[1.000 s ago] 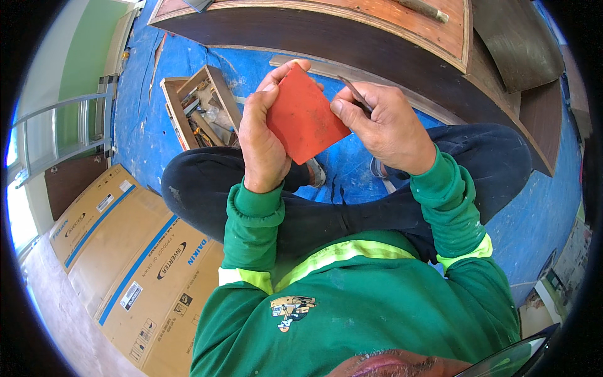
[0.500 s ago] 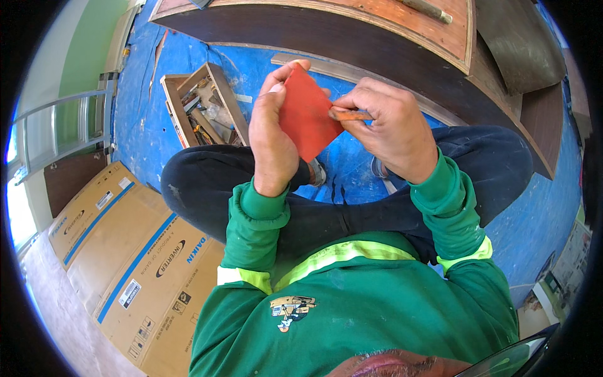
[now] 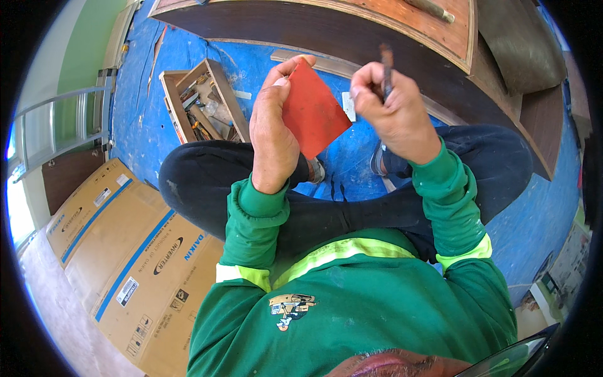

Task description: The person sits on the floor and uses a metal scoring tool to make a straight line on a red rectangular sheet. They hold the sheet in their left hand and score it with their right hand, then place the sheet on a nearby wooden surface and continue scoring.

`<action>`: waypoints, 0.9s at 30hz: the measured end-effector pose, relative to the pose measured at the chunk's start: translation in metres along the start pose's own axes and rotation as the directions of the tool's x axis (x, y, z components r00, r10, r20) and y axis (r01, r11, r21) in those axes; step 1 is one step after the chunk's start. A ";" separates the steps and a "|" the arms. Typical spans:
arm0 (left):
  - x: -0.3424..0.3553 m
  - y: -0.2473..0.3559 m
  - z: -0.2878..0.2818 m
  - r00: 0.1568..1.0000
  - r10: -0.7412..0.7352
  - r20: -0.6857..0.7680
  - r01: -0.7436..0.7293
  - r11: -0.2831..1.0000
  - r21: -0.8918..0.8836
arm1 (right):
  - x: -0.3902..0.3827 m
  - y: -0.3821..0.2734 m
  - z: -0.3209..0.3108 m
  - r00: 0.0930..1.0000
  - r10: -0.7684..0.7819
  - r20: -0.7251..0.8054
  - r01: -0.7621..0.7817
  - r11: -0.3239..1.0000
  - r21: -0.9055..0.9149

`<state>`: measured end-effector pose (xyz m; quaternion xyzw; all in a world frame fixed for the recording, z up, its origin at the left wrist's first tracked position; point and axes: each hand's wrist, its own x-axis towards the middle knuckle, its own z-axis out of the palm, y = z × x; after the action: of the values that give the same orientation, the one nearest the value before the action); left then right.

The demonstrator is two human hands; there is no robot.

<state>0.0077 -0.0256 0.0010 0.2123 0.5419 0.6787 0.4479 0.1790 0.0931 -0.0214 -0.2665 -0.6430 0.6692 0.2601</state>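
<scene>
My left hand [image 3: 273, 129] grips a square red sheet [image 3: 314, 110] along its left edge, thumb on the near face. The sheet is tilted with one corner up, and dark smudges mark its surface. To its right, apart from it, my right hand [image 3: 399, 113] is closed round a slim stick-like tool [image 3: 387, 63]. The tool points upward and is smeared by motion, so its exact kind is unclear. A small white piece [image 3: 349, 107] shows between the sheet and my right hand.
A wooden box [image 3: 233, 100] of tools stands on the blue floor covering [image 3: 160, 66]. Beyond my hands lies a large dark wooden cabinet [image 3: 314, 39] with a rod-like tool [image 3: 430, 9] on top. Flattened cardboard [image 3: 147, 251] and a metal ladder [image 3: 63, 129] are on the left.
My right hand has drawn away from the sheet's right corner, and the tool has swung from lying sideways to pointing up. The white piece has come into sight. My left hand keeps its grip.
</scene>
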 end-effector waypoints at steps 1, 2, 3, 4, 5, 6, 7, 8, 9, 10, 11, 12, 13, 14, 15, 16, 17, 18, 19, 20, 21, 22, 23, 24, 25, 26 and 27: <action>0.000 0.001 -0.001 1.000 -0.009 -0.007 0.009 1.000 -0.011 | 0.001 -0.003 -0.004 0.999 0.025 -0.021 -0.025 1.000 0.005; -0.001 0.001 -0.001 1.000 -0.018 -0.014 0.018 1.000 -0.022 | 0.003 -0.009 -0.010 0.998 0.050 -0.041 -0.050 0.999 0.010; 0.000 0.002 -0.001 0.999 -0.028 -0.016 0.027 0.999 -0.032 | 0.004 -0.013 -0.015 0.995 0.074 -0.067 -0.073 0.997 0.015; 0.000 0.004 -0.001 0.999 -0.036 -0.016 0.035 0.998 -0.057 | 0.006 -0.010 -0.019 0.994 0.052 -0.094 -0.058 0.996 -0.064; -0.002 0.007 -0.001 0.999 -0.044 -0.015 0.043 0.996 -0.081 | 0.007 -0.005 -0.020 0.995 0.040 -0.087 -0.047 0.996 -0.076; -0.002 0.009 -0.001 0.999 -0.053 -0.011 0.051 0.993 -0.108 | 0.009 0.000 -0.021 0.996 0.028 -0.083 -0.036 0.995 -0.090; -0.002 0.010 -0.001 0.999 -0.048 -0.012 0.047 0.993 -0.108 | 0.010 0.002 -0.022 0.997 0.016 -0.079 -0.025 0.994 -0.104; -0.001 0.011 -0.003 0.999 -0.045 -0.013 0.043 0.993 -0.108 | 0.008 0.000 -0.024 0.998 0.037 -0.059 -0.045 0.987 -0.152; -0.001 0.012 -0.004 0.999 -0.040 -0.020 0.038 0.994 -0.106 | 0.007 -0.006 -0.020 0.998 0.059 -0.035 -0.065 0.978 -0.197; -0.001 0.012 -0.005 0.999 -0.040 -0.030 0.036 0.993 -0.117 | 0.006 -0.010 -0.016 0.997 0.083 -0.013 -0.083 0.967 -0.241; 0.000 0.011 -0.007 0.998 -0.039 -0.040 0.034 0.991 -0.128 | 0.005 -0.011 -0.011 0.998 0.056 -0.015 -0.058 0.978 -0.201; 0.001 0.010 -0.008 0.998 -0.040 -0.048 0.033 0.990 -0.137 | 0.004 -0.012 -0.005 0.999 0.030 -0.019 -0.032 0.987 -0.159; 0.001 0.010 -0.008 0.998 -0.042 -0.049 0.034 0.989 -0.143 | 0.003 -0.013 -0.002 1.000 0.004 -0.025 -0.007 0.993 -0.118; 0.002 0.010 -0.009 0.998 -0.043 -0.049 0.035 0.988 -0.149 | 0.002 -0.014 -0.001 1.000 -0.007 -0.010 0.005 0.989 -0.146; 0.002 0.010 -0.009 0.998 -0.047 -0.051 0.038 0.987 -0.156 | 0.001 -0.016 -0.001 1.000 -0.015 0.007 0.016 0.985 -0.173; 0.002 0.009 -0.009 0.998 -0.042 -0.047 0.035 0.988 -0.149 | 0.000 -0.018 0.000 0.999 -0.022 0.023 0.026 0.979 -0.200; 0.001 0.009 -0.009 0.998 -0.038 -0.042 0.031 0.989 -0.142 | -0.002 -0.022 0.001 0.996 -0.082 0.039 0.089 0.963 -0.253; 0.001 0.008 -0.009 0.999 -0.034 -0.037 0.029 0.990 -0.135 | -0.004 -0.026 0.004 0.988 -0.141 0.057 0.152 0.941 -0.304; 0.001 0.007 -0.008 0.999 -0.021 -0.039 0.015 0.991 -0.130 | -0.005 -0.027 0.006 0.977 -0.198 0.078 0.213 0.911 -0.352; 0.002 0.004 -0.006 0.999 -0.007 -0.041 0.002 0.992 -0.125 | -0.004 -0.020 0.007 0.956 -0.285 0.073 0.291 0.881 -0.372; 0.003 0.002 -0.005 0.999 0.005 -0.047 -0.010 0.993 -0.121 | -0.004 -0.021 0.008 0.953 -0.291 0.086 0.299 0.852 -0.428; 0.001 0.001 -0.004 0.999 0.003 -0.044 -0.007 0.995 -0.096 | -0.005 -0.024 0.008 0.950 -0.297 0.100 0.307 0.820 -0.483; 0.000 0.001 -0.002 0.999 0.001 -0.042 -0.004 0.997 -0.072 | -0.007 -0.025 0.008 0.947 -0.302 0.114 0.314 0.784 -0.535; -0.001 0.001 -0.001 0.999 -0.001 -0.038 -0.001 0.999 -0.048 | -0.008 -0.025 0.009 0.947 -0.295 0.129 0.315 0.761 -0.568; -0.001 -0.001 -0.003 1.000 -0.006 -0.024 0.005 1.000 -0.018 | -0.009 -0.024 0.009 0.947 -0.289 0.143 0.315 0.736 -0.599; -0.001 -0.005 -0.005 1.000 -0.011 -0.011 0.011 1.000 0.011 | -0.010 -0.023 0.010 0.947 -0.281 0.157 0.315 0.710 -0.629; 0.000 -0.008 -0.006 1.000 -0.018 0.003 0.017 0.999 0.040 | -0.010 -0.021 0.010 0.951 -0.270 0.152 0.304 0.718 -0.626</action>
<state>0.0061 -0.0292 -0.0084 0.2178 0.5565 0.6633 0.4505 0.1793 0.0801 -0.0003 -0.2197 -0.8723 0.3665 0.2378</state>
